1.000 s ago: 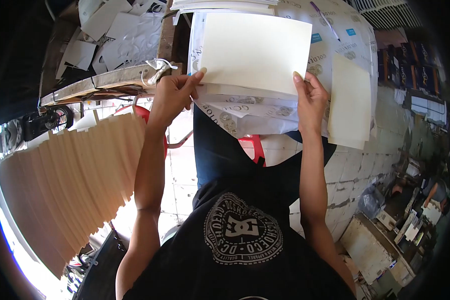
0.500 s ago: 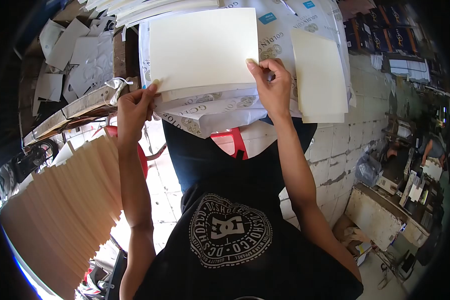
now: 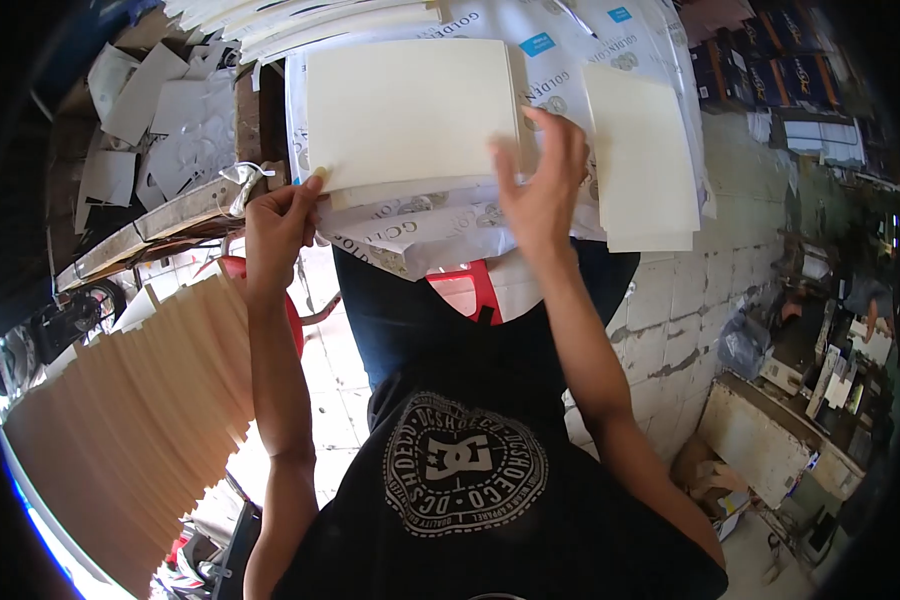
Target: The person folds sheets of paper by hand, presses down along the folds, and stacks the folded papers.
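Note:
A stack of cream paper sheets (image 3: 410,115) lies in front of me on printed wrapping paper (image 3: 450,215). My left hand (image 3: 282,222) pinches the near left corner of the sheets, thumb on top. At the near right corner, my right hand (image 3: 548,180) has its thumb and fingers apart, slightly blurred, with nothing between them. To its right lies a second, narrower pile of cream sheets (image 3: 645,155), its edges a little uneven.
Folded paper bundles (image 3: 320,30) are heaped at the back left. Paper scraps (image 3: 175,120) fill a wooden-edged bin on the left. A tall stack of boards (image 3: 140,390) stands at lower left. A red stool (image 3: 467,287) shows below the wrapping. Another person's arm (image 3: 873,315) is far right.
My right hand has let go of the sheets' right corner and its fingers have spread. My left hand keeps its pinch. The whole view has shifted slightly.

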A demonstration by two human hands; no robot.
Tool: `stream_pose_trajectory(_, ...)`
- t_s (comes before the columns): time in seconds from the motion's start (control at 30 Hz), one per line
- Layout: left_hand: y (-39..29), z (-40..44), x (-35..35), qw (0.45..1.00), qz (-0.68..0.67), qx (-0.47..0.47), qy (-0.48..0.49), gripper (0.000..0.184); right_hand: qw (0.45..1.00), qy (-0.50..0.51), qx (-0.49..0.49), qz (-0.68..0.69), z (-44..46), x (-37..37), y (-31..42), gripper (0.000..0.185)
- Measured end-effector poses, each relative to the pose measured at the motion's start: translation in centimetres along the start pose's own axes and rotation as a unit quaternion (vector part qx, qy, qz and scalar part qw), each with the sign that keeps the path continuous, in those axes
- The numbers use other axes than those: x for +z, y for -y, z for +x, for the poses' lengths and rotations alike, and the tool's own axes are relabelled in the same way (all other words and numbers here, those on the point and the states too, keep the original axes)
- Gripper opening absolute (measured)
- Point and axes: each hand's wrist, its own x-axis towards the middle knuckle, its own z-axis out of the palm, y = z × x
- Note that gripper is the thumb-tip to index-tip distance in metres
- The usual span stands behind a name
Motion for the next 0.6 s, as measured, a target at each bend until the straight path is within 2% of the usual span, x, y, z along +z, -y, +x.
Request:
stream_pose_trajectory(0.03, -0.1, -0.1, 0.1, 1.0, 0.011, 0.008, -0.006, 0.037, 0.998, -0.014, -0.049, -0.041, -0.4, 0.2, 1.9, 0.05)
stream_pose_trajectory(0.07, -0.1, -0.2, 0.4, 1.0, 0.026, 0.015, -0.006, 0.037, 0.996, 0.073, -0.047, -0.004, -1.6, 1.3, 3.7, 0.063)
stream_pose_trajectory(0.13, 0.2, 0.1, 0.3, 0.999, 0.036, 0.003, -0.012, 0.036, 0.972, 0.215, -0.077, -0.052, -2.4, 2.3, 8.5, 0.064)
stream_pose_trajectory(0.2, -0.1, -0.2, 0.8, 0.997, 0.059, 0.009, -0.049, 0.036, 0.969, 0.231, -0.087, -0.013, -3.7, 4.2, 9.2, 0.07)
stream_pose_trajectory(0.27, 0.0, -0.2, 0.6, 0.999, 0.039, 0.008, -0.026, 0.037, 0.971, 0.226, -0.071, -0.016, -4.6, 4.0, 7.8, 0.072)
stream_pose_trajectory(0.4, -0.3, -0.3, 0.5, 1.0, 0.024, 0.012, -0.004, 0.038, 0.964, 0.209, -0.038, -0.159, -4.6, -1.6, 1.4, 0.077)
stream_pose_trajectory(0.43, -0.4, -0.4, 0.6, 1.0, 0.021, 0.014, -0.006, 0.039, 0.96, 0.23, -0.044, -0.155, -4.1, -2.5, 0.7, 0.077)
stream_pose_trajectory(0.5, -0.7, -1.0, 0.4, 1.0, 0.02, 0.011, -0.006, 0.04, 0.952, 0.262, -0.05, -0.146, -3.2, -3.5, 0.3, 0.079)
stream_pose_trajectory(0.6, -2.9, -3.1, 0.9, 0.999, 0.006, 0.038, -0.017, 0.039, 0.964, 0.22, -0.09, -0.117, -0.8, -3.4, 2.3, 0.08)
